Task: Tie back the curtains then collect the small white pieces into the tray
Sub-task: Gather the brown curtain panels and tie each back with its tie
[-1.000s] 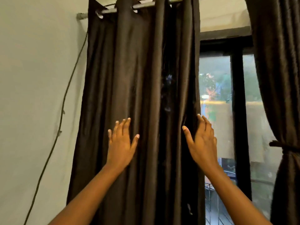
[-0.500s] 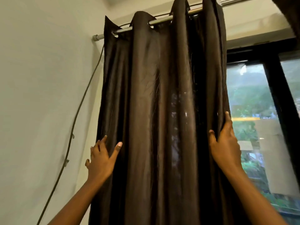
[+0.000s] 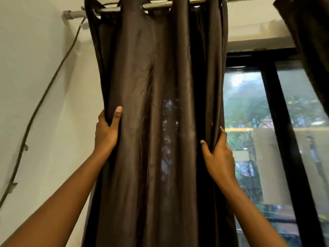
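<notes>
A long dark brown satin-like curtain hangs gathered in deep vertical folds from a grey metal rod that runs through its eyelets at the top. The left hand grips the curtain's left edge, thumb laid flat on the front of the cloth and the fingers wrapped behind the fold, out of sight. The right hand holds the curtain's right edge lower down than the left, thumb pressed into a front pleat and fingers curled round the hem. Both bare forearms reach up from the bottom of the view.

Left of the curtain, a thin dark cable runs diagonally down the pale plastered wall, pinned by small clips. Right of the curtain stands a window with a black frame, its glass showing blurred greenery and what may be a yellow band outside. A second dark brown curtain fills the upper right corner beyond the frame, only its edge visible.
</notes>
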